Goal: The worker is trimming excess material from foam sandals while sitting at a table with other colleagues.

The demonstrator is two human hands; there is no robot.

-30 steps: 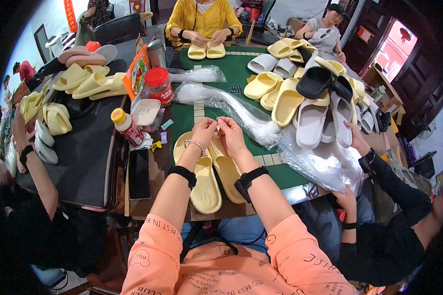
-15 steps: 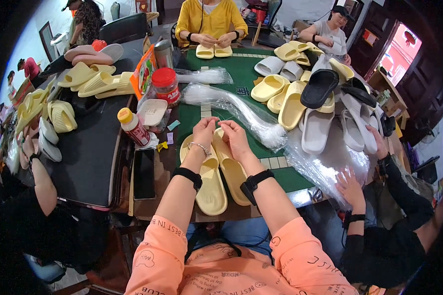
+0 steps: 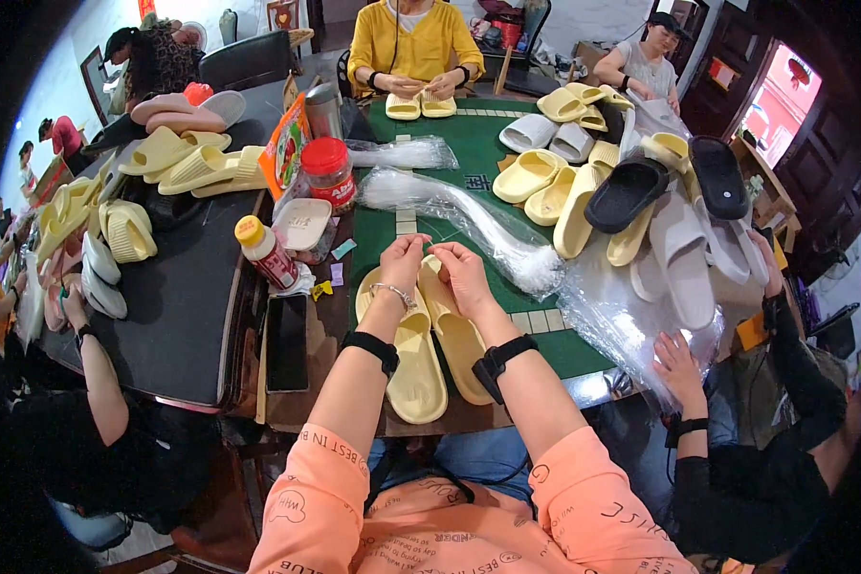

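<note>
Two pale yellow slippers lie side by side at the table's near edge, the left slipper and the right slipper with toes pointing away from me. Above their straps, my left hand and my right hand meet, both closed in a pinch. Between the fingertips is what looks like a thin clear plastic strand, hard to see against the green mat. Just beyond, a long bundle of clear plastic strands lies in a clear bag. My hands partly cover the slippers' far ends.
Left of the slippers are a phone, a yellow-capped bottle, a white-lidded tub and a red-lidded jar. Mixed slippers pile up at right; others lie on the black table. Co-workers' hands are at the sides.
My hands stay pinched together above the slippers. In the right-hand pile, a grey slipper has shifted and a black one now shows more fully. The whole view has moved slightly.
</note>
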